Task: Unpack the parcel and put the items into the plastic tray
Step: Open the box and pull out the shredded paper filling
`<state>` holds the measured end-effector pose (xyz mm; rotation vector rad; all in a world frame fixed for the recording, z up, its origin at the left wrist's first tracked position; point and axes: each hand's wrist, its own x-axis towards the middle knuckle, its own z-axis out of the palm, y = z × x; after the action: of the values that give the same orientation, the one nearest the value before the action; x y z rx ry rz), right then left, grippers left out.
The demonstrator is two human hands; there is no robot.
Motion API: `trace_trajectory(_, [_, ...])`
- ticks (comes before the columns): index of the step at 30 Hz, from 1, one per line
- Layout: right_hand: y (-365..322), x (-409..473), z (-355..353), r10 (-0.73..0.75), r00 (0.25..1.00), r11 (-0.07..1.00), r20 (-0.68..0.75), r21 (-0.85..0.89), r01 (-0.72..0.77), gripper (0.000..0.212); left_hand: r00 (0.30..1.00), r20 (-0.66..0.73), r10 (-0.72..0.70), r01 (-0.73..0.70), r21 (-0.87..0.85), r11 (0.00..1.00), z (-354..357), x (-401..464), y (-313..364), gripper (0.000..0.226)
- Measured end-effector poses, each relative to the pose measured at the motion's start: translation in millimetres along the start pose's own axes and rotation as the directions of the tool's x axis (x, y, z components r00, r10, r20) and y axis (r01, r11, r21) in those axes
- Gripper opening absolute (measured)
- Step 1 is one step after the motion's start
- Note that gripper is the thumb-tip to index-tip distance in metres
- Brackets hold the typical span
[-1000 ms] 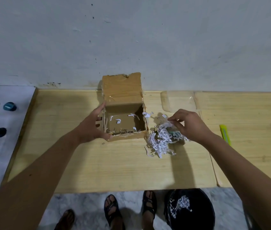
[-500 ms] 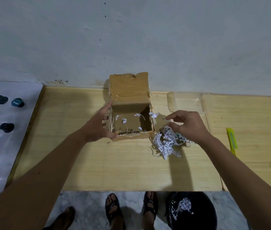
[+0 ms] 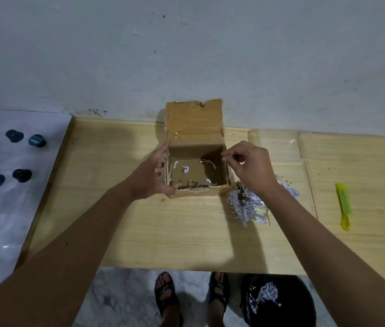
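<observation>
Bracing the cardboard box from its left side, the left hand has its thumb along the near edge and its fingers spread up the left wall, straight rather than curled, so it steadies rather than clasps. The right hand hovers at the box's right rim with thumb and forefinger tips brought together; whether a shred of paper sits between them is too small to tell.

Inside, the box shows only a few white paper scraps on its floor; no packed item is visible there. Its lid flap stands up against the wall. A heap of shredded paper lies on the worktop just beside the box's right corner, partly under the right wrist. A clear plastic tray rests behind that hand, near the wall.

The step looks like clearing the last filler. To do it well, keep the left hand firm so the light box does not skate, sweep the scraps out in one pass, then sift the heap for anything buried before moving it.

A yellow utility knife lies well to the right, dark teal caps sit on a white sheet at left, and a black bin holding shreds stands on the floor below.
</observation>
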<state>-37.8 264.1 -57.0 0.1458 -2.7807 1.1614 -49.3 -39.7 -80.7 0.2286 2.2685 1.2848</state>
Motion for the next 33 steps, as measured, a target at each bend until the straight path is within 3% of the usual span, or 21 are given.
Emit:
trace_trajectory(5, [-22.9, 17.8, 22.9, 0.065, 0.966, 0.978, 0.25, 0.178, -0.112, 0.022, 0.999, -0.003, 0.032, -0.032, 0.012, 0.999, 1.0, -2.1, 6.0, 0.147])
trace_trajectory(15, [-36.4, 52.3, 59.6, 0.205, 0.751, 0.974, 0.628, -0.204, -0.095, 0.071, 1.0, 0.007, -0.008, 0.008, -0.036, 0.999, -0.7, -7.2, 8.4, 0.149])
trace_trajectory(17, [-36.9, 53.7, 63.8, 0.215, 0.736, 0.973, 0.641, -0.208, -0.104, 0.071, 1.0, 0.008, -0.017, 0.017, -0.048, 0.999, -0.2, -8.1, 8.3, 0.147])
trace_trajectory(25, [-32.7, 44.5, 80.9, 0.189, 0.805, 0.969, 0.562, -0.241, -0.059, 0.051, 0.999, -0.003, -0.044, 0.043, -0.067, 0.997, 1.3, -8.4, 10.2, 0.143])
trace_trajectory(28, [-28.3, 39.0, 87.6, 0.187, 0.809, 0.98, 0.557, -0.165, -0.113, 0.052, 0.999, 0.001, -0.053, 0.053, -0.067, 0.996, 1.2, -9.2, 11.2, 0.143])
trace_trajectory(33, [-25.3, 37.9, 92.5, 0.098, 0.815, 0.99, 0.572, 0.029, -0.139, 0.036, 0.999, 0.002, -0.038, 0.038, -0.053, 0.998, 1.2, -10.8, 13.9, 0.141])
